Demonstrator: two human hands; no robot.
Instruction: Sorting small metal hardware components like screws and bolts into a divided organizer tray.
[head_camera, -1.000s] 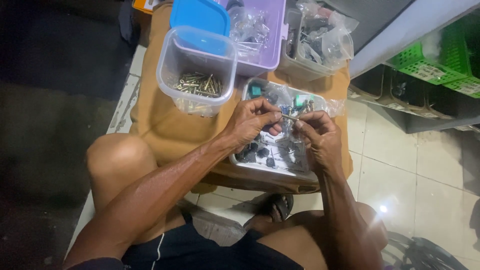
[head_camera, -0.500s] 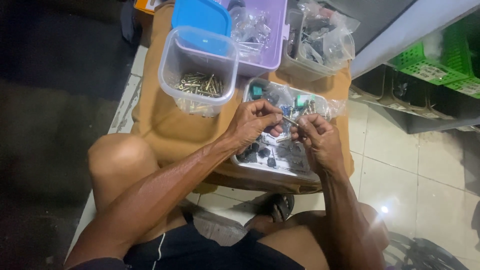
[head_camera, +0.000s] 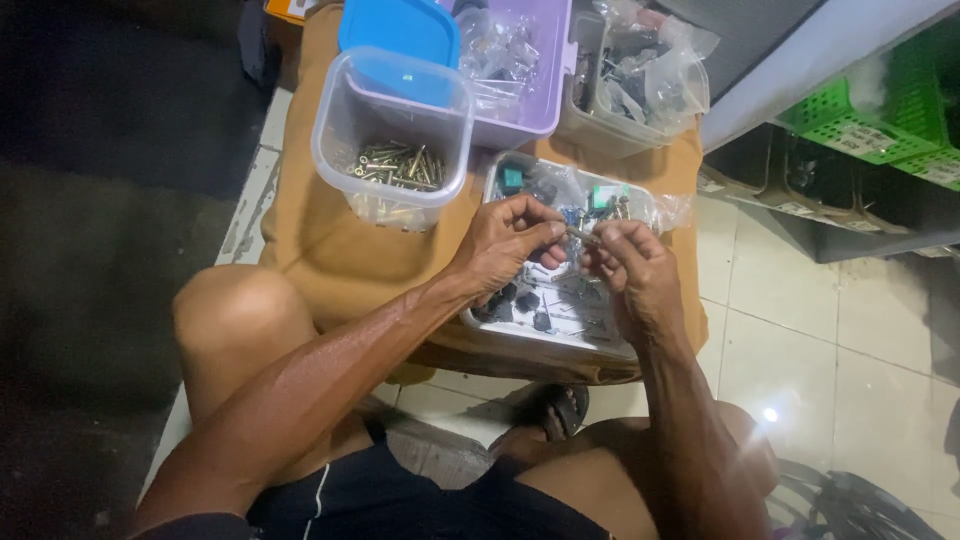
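My left hand (head_camera: 508, 243) and my right hand (head_camera: 630, 268) meet above a shallow clear tray (head_camera: 560, 335) of small dark and metal parts. Between the fingertips of both hands is a small metal bolt-like part (head_camera: 580, 236); each hand pinches one end of it. The tray rests on a low stool with a tan cushion (head_camera: 330, 250). Small plastic bags and green and teal pieces lie at the tray's far end.
A clear tub of brass-coloured screws (head_camera: 392, 165) stands left of the tray, a blue lid (head_camera: 400, 30) behind it. A purple box (head_camera: 535, 80) and a clear box of bagged parts (head_camera: 640, 80) stand at the back. Green crates (head_camera: 870, 120) sit on the right above a tiled floor.
Both hands stay together over the tray, fingers shifting slightly around the small metal part. Nothing else has moved.
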